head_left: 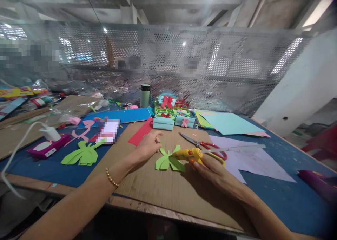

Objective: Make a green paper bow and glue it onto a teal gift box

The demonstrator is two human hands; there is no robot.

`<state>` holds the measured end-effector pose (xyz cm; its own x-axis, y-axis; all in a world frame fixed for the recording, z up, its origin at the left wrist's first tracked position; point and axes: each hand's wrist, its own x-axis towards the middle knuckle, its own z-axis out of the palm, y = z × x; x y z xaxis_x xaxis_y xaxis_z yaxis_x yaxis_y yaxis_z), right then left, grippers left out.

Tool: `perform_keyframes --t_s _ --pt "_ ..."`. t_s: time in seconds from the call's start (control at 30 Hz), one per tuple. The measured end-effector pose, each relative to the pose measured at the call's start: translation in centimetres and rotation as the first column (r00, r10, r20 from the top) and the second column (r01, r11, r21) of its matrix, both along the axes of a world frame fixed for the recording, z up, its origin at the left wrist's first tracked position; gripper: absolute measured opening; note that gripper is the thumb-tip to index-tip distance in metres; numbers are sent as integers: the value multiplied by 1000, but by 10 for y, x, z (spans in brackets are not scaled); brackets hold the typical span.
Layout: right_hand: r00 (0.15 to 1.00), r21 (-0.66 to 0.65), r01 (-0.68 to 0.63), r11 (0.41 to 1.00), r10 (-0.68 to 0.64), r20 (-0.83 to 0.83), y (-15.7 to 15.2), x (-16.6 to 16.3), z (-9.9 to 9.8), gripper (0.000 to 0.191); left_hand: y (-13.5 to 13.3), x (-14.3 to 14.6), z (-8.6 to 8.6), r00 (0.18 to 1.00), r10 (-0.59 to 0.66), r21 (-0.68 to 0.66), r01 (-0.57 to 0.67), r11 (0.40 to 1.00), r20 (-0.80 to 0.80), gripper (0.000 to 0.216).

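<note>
My right hand [210,169] is closed around a yellow glue gun [190,155], whose nozzle points left at a green paper leaf cut-out [168,161] lying on a brown cardboard sheet [158,187]. My left hand [149,146], with a bead bracelet on its wrist, rests with curled fingers on the cardboard and touches the upper edge of the leaf. Red-handled scissors [205,144] lie just behind the glue gun.
Small teal paper boxes with red bows [171,115] stand behind, beside a green flask [144,95]. Coloured paper sheets [229,124] and a white sheet [252,161] lie right. Another green leaf [81,155] and a magenta device [48,147] lie left. A mesh screen rises at the back.
</note>
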<state>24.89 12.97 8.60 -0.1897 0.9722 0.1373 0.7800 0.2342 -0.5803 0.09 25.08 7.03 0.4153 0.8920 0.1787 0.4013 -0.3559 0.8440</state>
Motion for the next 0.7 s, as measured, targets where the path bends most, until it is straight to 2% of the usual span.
perform_keyframes --t_s 0.07,0.13,0.23,0.37,0.5,0.7 --pt "1000 2 -15 1000 15 -2 0 0 0 46 -1 3 0 999 1 -8 0 1000 40 43" --pt "1000 -7 -22 1000 22 7 0 0 1 46 -4 4 1 999 3 -4 -3 1000 43 28" --pt "1000 -24 -18 1000 18 21 0 -1 1 45 -9 4 3 999 13 115 -7 993 -52 11" --pt "1000 -14 -26 1000 27 8 0 0 0 44 -13 2 4 985 -58 287 104 952 -164 14" --pt "1000 0 -16 1000 16 14 1 2 -3 45 -15 0 3 954 -150 340 236 910 -260 21" --pt "999 0 -45 999 45 22 2 5 -7 43 -17 1 -1 946 -180 398 280 873 -270 21"
